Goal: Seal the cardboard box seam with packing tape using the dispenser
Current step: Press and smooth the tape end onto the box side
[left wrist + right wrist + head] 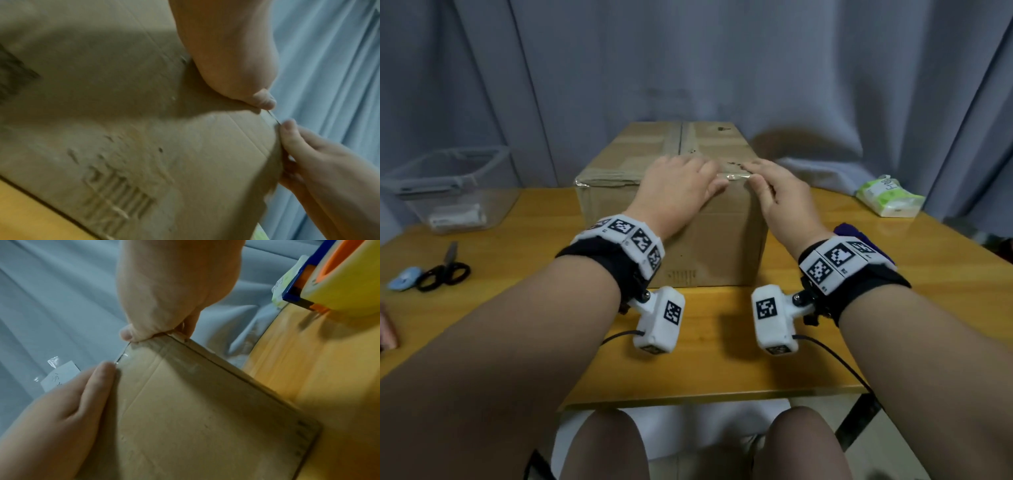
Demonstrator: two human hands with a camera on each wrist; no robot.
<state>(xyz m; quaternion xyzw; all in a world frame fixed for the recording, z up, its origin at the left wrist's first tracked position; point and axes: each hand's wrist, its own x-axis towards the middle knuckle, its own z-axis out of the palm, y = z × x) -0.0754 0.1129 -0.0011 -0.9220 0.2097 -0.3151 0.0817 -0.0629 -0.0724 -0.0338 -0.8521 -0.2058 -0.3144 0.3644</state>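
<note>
A brown cardboard box (678,240) stands in the middle of the yellow table (715,363), its top seam (681,140) running away from me. A short strip of clear tape (734,176) lies over the box's near top edge. My left hand (698,178) rests flat on the box top, thumb at the strip's left end. My right hand (760,174) lies on the top with straight fingers, thumb pressing the strip's right end. The wrist views show both thumbs (265,100) (127,335) at that edge with the tape (123,353) between them. The blue dispenser (339,280) sits on the table to the right.
A clear plastic bin (455,185) stands at the far left, with black scissors (445,270) and a small blue object (402,278) nearer me. A green tissue pack (890,197) lies at the far right. Grey curtains hang close behind the box.
</note>
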